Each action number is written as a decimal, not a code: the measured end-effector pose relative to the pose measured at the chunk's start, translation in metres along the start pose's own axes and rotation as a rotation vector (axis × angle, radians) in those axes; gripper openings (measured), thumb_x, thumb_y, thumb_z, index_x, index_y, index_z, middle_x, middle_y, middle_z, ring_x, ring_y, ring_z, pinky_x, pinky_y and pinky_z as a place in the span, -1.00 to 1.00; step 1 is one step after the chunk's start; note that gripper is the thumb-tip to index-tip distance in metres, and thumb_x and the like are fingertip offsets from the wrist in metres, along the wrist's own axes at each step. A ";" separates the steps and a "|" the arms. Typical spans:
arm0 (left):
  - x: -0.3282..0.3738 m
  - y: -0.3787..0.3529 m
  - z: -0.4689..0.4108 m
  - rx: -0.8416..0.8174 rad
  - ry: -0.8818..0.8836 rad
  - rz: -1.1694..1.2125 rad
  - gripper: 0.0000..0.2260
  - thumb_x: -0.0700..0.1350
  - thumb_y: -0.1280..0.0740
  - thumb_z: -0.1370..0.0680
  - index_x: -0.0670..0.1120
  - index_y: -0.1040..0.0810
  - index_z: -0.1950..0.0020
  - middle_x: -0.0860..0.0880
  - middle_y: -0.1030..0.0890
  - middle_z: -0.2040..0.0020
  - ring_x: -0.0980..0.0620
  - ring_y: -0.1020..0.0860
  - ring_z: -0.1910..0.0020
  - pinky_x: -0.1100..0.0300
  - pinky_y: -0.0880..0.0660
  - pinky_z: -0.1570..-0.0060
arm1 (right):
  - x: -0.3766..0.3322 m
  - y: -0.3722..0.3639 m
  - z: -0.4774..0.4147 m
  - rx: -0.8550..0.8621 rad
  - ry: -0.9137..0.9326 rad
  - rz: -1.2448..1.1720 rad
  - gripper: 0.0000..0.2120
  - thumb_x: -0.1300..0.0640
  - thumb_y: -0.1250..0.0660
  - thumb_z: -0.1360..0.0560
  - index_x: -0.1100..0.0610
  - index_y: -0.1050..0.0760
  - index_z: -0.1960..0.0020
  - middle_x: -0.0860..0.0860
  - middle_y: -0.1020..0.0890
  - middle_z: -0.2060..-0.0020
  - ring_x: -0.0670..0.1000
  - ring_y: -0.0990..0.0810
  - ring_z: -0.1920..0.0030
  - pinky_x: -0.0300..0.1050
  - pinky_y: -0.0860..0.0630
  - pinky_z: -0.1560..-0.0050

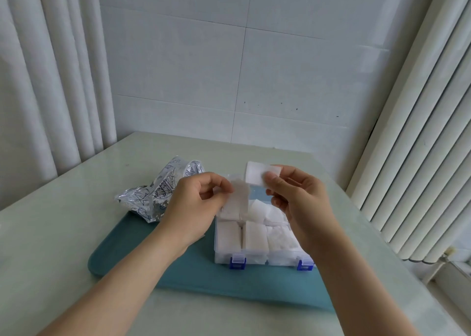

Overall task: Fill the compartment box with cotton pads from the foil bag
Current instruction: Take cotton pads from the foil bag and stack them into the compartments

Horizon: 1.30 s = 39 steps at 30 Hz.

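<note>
Tiled wall (280, 68), pale table (63, 221), teal tray (122, 259) | left hand (193, 208) pinches thin pad (239, 195) | right hand (300, 203) pinches cotton pad (256, 175)

Clear plastic compartment box (254, 258), holding white square cotton pads (254, 235), on a teal tray (142, 267) on a pale table (51, 246); crumpled silver foil bag (145, 198) left of it, overlapping the tray's far-left corner.

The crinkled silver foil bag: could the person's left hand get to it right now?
Probably yes: the crinkled silver foil bag lies right beside the left hand with nothing between, though that hand pinches a white cotton pad.
</note>
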State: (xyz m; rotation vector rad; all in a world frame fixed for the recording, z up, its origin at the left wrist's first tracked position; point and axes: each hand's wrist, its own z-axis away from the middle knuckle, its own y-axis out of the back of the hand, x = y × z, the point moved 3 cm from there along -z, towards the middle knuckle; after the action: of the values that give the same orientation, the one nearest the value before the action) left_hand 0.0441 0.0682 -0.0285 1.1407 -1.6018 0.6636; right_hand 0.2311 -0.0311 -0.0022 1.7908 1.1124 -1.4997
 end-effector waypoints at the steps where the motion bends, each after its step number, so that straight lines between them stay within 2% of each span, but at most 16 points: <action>1: -0.001 0.001 -0.001 0.017 0.003 -0.034 -0.73 -0.36 -0.38 -0.60 -0.01 -0.74 0.05 0.03 -0.76 0.14 -0.05 -0.70 0.12 0.08 -0.63 0.02 | 0.001 0.001 -0.001 0.020 -0.010 -0.006 -0.90 0.19 -0.49 -0.56 0.18 -0.70 -0.06 0.05 -0.72 0.16 -0.03 -0.62 0.20 -0.04 -0.50 0.03; 3: -0.002 0.002 -0.002 0.031 0.013 -0.083 -0.69 -0.33 -0.35 -0.62 0.04 -0.77 0.05 0.09 -0.76 0.13 -0.04 -0.68 0.14 0.07 -0.63 0.03 | 0.003 0.005 -0.004 0.070 -0.030 0.007 -0.90 0.19 -0.46 -0.59 0.15 -0.71 -0.09 0.04 -0.74 0.15 -0.05 -0.62 0.21 -0.07 -0.51 0.05; 5: -0.002 0.002 -0.001 0.033 0.023 -0.102 -0.70 -0.30 -0.36 -0.62 0.07 -0.77 0.04 0.13 -0.74 0.15 0.00 -0.64 0.22 0.17 -0.59 0.10 | 0.006 0.010 -0.007 0.089 -0.036 0.079 -0.89 0.18 -0.41 -0.64 0.11 -0.71 -0.09 0.02 -0.74 0.16 -0.08 -0.61 0.25 -0.10 -0.50 0.11; 7: -0.002 0.001 0.000 0.027 0.032 -0.098 -0.76 -0.26 -0.41 -0.60 0.09 -0.76 0.01 0.10 -0.75 0.11 -0.06 -0.68 0.17 0.16 -0.61 0.08 | 0.009 0.013 -0.009 0.061 -0.030 0.178 -0.86 0.19 -0.37 -0.66 0.11 -0.71 -0.09 0.02 -0.73 0.19 -0.10 -0.58 0.30 -0.12 -0.49 0.18; 9: -0.002 0.000 0.001 0.025 0.027 -0.102 -0.79 -0.23 -0.46 -0.58 0.10 -0.74 -0.04 0.11 -0.76 0.05 0.01 -0.72 0.12 0.14 -0.64 0.07 | 0.011 0.015 -0.011 0.029 -0.018 0.316 -0.87 0.23 -0.38 -0.65 0.11 -0.70 -0.12 0.03 -0.73 0.23 -0.14 -0.56 0.36 -0.16 -0.50 0.22; 13: -0.008 -0.002 0.001 0.065 0.040 -0.147 -0.74 -0.24 -0.44 -0.58 0.12 -0.70 -0.11 0.16 -0.74 0.01 0.21 -0.68 0.14 0.41 -0.49 0.21 | 0.019 0.018 -0.013 0.000 0.003 0.591 -0.87 0.15 -0.48 -0.58 0.03 -0.69 -0.12 -0.04 -0.75 0.27 -0.09 -0.66 0.30 -0.08 -0.61 0.12; 16: -0.016 -0.004 0.001 0.081 0.066 -0.193 -0.71 -0.25 -0.38 -0.59 0.14 -0.67 -0.16 0.09 -0.73 0.03 0.12 -0.67 0.17 0.26 -0.55 0.15 | 0.024 0.018 -0.016 -0.002 0.041 0.782 -0.90 0.07 -0.50 -0.56 -0.05 -0.71 -0.07 -0.13 -0.75 0.21 -0.09 -0.70 0.19 -0.12 -0.63 0.06; 18: -0.020 -0.005 0.001 0.087 0.074 -0.209 -0.70 -0.24 -0.38 -0.59 0.14 -0.66 -0.18 0.06 -0.73 0.05 0.09 -0.67 0.17 0.16 -0.59 0.07 | 0.024 0.015 -0.016 -0.001 0.083 0.915 -0.88 0.07 -0.48 -0.58 -0.03 -0.70 -0.11 -0.17 -0.71 0.11 -0.16 -0.65 0.15 -0.30 -0.51 0.15; 20: -0.021 -0.005 0.000 0.085 0.073 -0.215 -0.70 -0.24 -0.38 -0.60 0.14 -0.65 -0.18 0.06 -0.72 0.05 0.10 -0.67 0.17 0.16 -0.59 0.06 | 0.025 0.012 -0.015 -0.015 0.115 0.986 -0.85 0.10 -0.45 -0.60 0.03 -0.70 -0.16 -0.13 -0.68 0.08 -0.18 -0.60 0.14 -0.44 -0.37 0.19; 23: -0.022 -0.004 -0.001 0.081 0.064 -0.224 -0.70 -0.24 -0.38 -0.60 0.15 -0.66 -0.18 0.08 -0.72 0.01 0.13 -0.68 0.15 0.16 -0.61 0.03 | 0.026 0.007 -0.013 -0.025 0.130 1.004 -0.87 0.10 -0.45 -0.60 0.02 -0.69 -0.14 -0.12 -0.67 0.12 -0.25 -0.54 0.16 -0.50 -0.32 0.22; 26: -0.022 -0.004 -0.001 0.074 0.055 -0.231 -0.70 -0.24 -0.39 -0.60 0.13 -0.66 -0.19 0.14 -0.71 -0.04 0.15 -0.68 0.11 0.17 -0.62 0.02 | 0.025 0.006 -0.012 -0.022 0.115 0.950 -0.88 0.13 -0.45 -0.59 -0.05 -0.66 -0.10 -0.12 -0.68 0.15 -0.20 -0.56 0.16 -0.39 -0.39 0.21; 29: -0.021 -0.003 -0.002 0.069 0.042 -0.243 -0.71 -0.23 -0.39 -0.60 0.13 -0.66 -0.20 0.18 -0.70 -0.08 0.16 -0.67 0.05 0.19 -0.61 -0.01 | 0.023 0.007 -0.013 -0.028 0.078 0.721 -0.84 0.19 -0.40 -0.62 -0.03 -0.71 -0.04 -0.05 -0.72 0.14 -0.06 -0.64 0.16 -0.23 -0.53 0.20; 33: -0.019 -0.005 0.000 0.053 -0.022 -0.326 -0.71 -0.23 -0.37 -0.62 0.09 -0.64 -0.25 0.21 -0.66 -0.17 0.20 -0.64 -0.04 0.21 -0.59 -0.10 | 0.012 0.020 -0.018 0.110 0.081 0.397 -0.71 0.28 -0.31 -0.66 -0.02 -0.74 0.00 -0.05 -0.73 0.06 -0.09 -0.65 0.15 -0.23 -0.61 0.22; 35: -0.018 -0.008 0.002 0.047 -0.060 -0.364 -0.71 -0.23 -0.35 -0.63 0.08 -0.63 -0.27 0.18 -0.64 -0.21 0.19 -0.62 -0.08 0.27 -0.54 -0.10 | 0.013 0.028 -0.020 0.194 0.123 0.470 -0.72 0.27 -0.32 -0.65 -0.03 -0.73 0.00 -0.08 -0.72 0.09 -0.16 -0.64 0.22 -0.25 -0.58 0.25; 37: -0.019 -0.011 0.004 0.044 -0.095 -0.395 -0.71 -0.25 -0.34 -0.63 0.08 -0.62 -0.26 0.17 -0.62 -0.25 0.17 -0.60 -0.14 0.41 -0.46 -0.09 | 0.018 0.030 -0.022 0.235 0.144 0.561 -0.75 0.25 -0.33 -0.64 -0.05 -0.72 -0.01 -0.08 -0.72 0.10 -0.11 -0.67 0.19 -0.17 -0.64 0.21; 39: -0.019 -0.014 0.005 0.048 -0.137 -0.428 -0.70 -0.27 -0.33 -0.64 0.06 -0.61 -0.26 0.15 -0.59 -0.27 0.16 -0.58 -0.17 0.57 -0.38 -0.05 | 0.023 0.029 -0.024 0.245 0.151 0.643 -0.76 0.24 -0.35 -0.63 -0.05 -0.71 -0.01 -0.09 -0.72 0.13 -0.10 -0.67 0.20 -0.19 -0.63 0.22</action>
State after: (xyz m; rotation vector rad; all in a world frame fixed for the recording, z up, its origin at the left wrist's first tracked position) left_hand 0.0552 0.0647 -0.0492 1.5330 -1.3930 0.3486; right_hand 0.2692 -0.0197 -0.0221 2.1768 0.3464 -1.1485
